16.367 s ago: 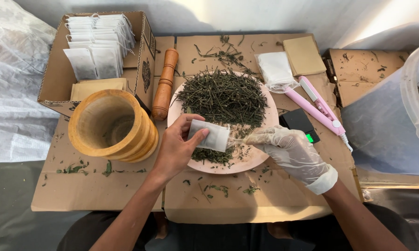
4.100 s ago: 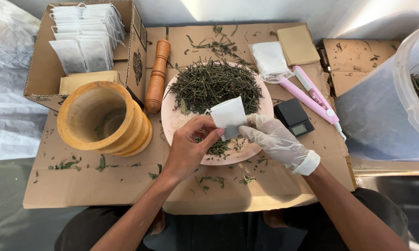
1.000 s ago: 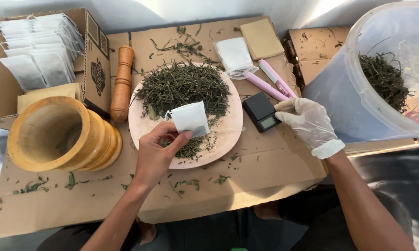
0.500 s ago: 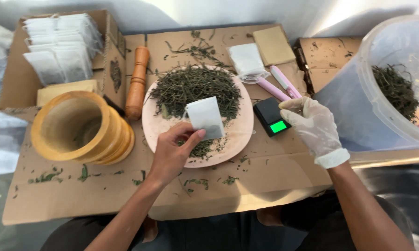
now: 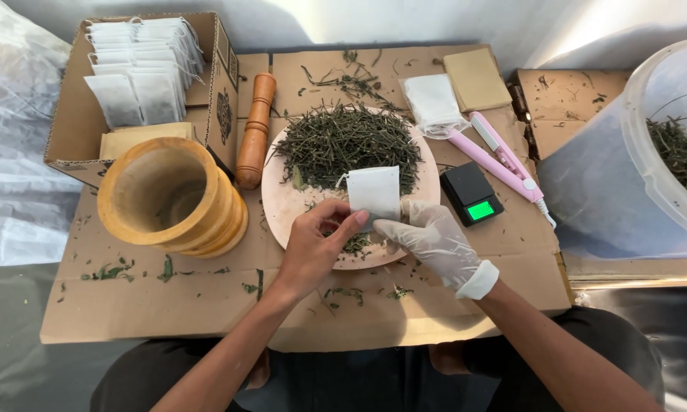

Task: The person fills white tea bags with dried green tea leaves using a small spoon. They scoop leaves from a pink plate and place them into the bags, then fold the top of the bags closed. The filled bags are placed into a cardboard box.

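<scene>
White paper sachet point(image 5: 374, 192), upright and flat, pinched between both hands.

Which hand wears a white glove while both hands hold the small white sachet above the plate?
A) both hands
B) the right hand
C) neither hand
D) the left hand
B: the right hand is in a white glove, while the left hand is bare; both grip the small white sachet over the plate of dried herbs.
</scene>
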